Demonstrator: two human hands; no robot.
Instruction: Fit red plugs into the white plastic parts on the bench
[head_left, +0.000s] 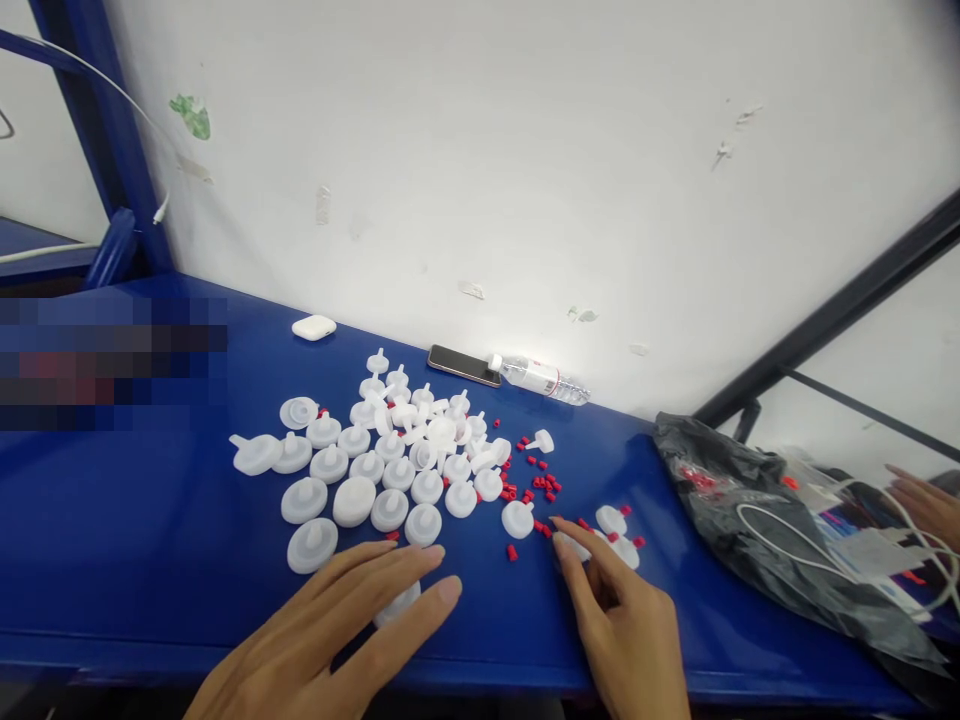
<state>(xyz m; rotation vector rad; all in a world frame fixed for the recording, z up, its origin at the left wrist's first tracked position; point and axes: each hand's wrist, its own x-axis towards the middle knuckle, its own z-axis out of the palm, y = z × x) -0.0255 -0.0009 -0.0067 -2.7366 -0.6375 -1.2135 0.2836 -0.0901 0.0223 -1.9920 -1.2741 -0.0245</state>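
Note:
On the blue table [150, 560] lies a spread of white round plastic caps with short stems [350, 501]. Small red pieces [512, 552] are scattered to the right of them. My left hand [337, 630] has its fingers apart over the near edge of the spread; one white cap [399, 604] shows partly beneath them. Farther right, my right hand [622, 610] has its thumb and forefinger close together beside a white cap [574, 546]; whether they grip it is unclear. Just beyond that hand are a few white caps with red pieces on their stems [611, 519].
A phone [463, 365], a clear bottle [536, 377] and a white case [314, 327] lie near the wall. At right, a dark plastic bag [720, 520] holds cables and packets. Another person's hand [926, 505] is at the far right. Blue posts [120, 130] stand left.

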